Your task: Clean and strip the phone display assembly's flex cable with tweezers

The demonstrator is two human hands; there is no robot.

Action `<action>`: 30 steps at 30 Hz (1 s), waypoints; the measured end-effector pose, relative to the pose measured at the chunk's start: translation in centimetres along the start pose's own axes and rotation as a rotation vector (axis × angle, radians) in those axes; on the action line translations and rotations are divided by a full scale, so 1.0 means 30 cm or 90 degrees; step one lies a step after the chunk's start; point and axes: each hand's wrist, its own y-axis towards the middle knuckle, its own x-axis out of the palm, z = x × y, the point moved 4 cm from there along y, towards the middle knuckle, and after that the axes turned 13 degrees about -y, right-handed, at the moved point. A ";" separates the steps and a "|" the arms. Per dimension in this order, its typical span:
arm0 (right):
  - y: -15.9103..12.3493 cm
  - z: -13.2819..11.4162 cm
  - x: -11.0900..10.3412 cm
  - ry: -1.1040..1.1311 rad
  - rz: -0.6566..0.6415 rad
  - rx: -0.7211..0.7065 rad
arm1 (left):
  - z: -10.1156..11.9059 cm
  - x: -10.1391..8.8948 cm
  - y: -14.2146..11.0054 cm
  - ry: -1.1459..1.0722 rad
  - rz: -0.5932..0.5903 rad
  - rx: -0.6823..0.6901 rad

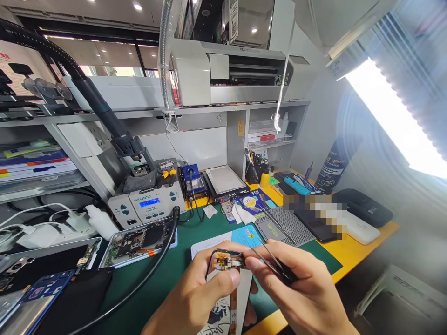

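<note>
My left hand (199,293) is closed on a small phone part (226,261) with an orange flex cable that hangs down between the hands. The part is held above the green mat (167,270) near the bench's front edge. My right hand (303,288) pinches black tweezers (270,261), whose tips point left and reach the right end of the part. A white card with a blue sticker (244,236) lies on the mat just behind the hands.
An opened phone (139,242) lies on a tray at left, with a black hose (146,274) running across the mat. A rework station (148,202), a heating plate (225,182), a tool cup (253,170) and a grey perforated pad (282,225) stand behind.
</note>
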 end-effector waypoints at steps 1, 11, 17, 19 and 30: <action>0.003 -0.002 -0.005 0.005 0.003 0.011 | 0.001 0.003 0.000 -0.015 -0.005 0.004; -0.010 0.027 -0.028 0.056 -0.069 0.035 | 0.002 0.014 0.005 -0.085 -0.036 0.020; -0.002 0.025 -0.003 0.042 -0.114 0.078 | 0.011 0.017 0.008 -0.071 -0.053 0.024; 0.000 0.021 -0.001 0.052 -0.129 0.087 | 0.013 0.020 0.010 -0.061 -0.072 0.030; -0.009 0.026 0.009 0.080 -0.136 0.111 | 0.018 0.029 0.007 -0.041 -0.105 0.042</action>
